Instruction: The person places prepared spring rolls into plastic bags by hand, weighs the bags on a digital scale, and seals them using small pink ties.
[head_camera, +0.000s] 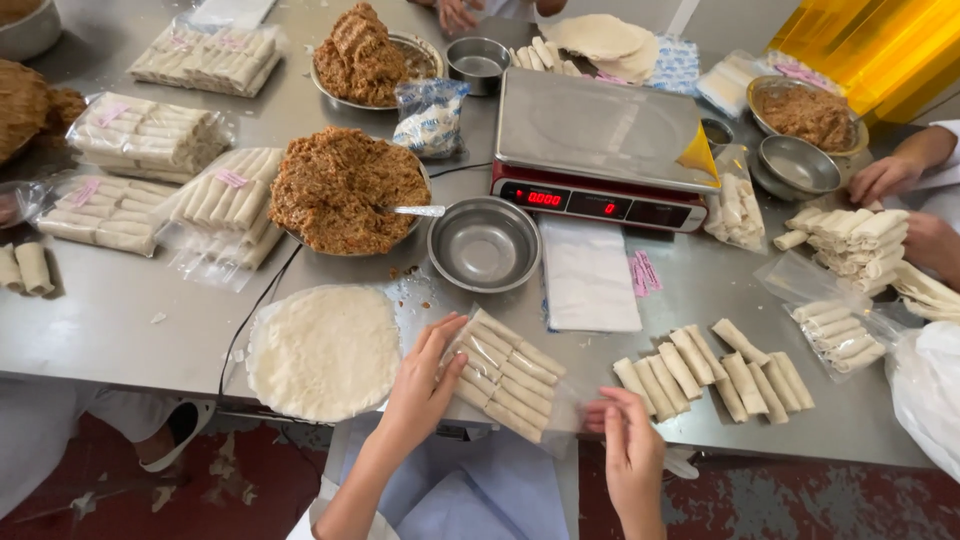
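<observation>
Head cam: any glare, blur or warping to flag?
Head view: soft glare on the scale top and the steel bowl; wide-angle warping bends the table edges; right hand fingers slightly blurred; left hand and bag of rolls sharp.

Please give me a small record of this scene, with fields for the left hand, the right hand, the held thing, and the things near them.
left hand: presses flat on the left end of the bag of rolls
right hand: pinches the clear plastic at the bag's right end
bag of rolls: clear plastic, a row of pale rolls inside, lying at the table edge
near left: round stack of wrappers
near right: loose rolls
behind: empty steel bowl, scale, filling heap
</observation>
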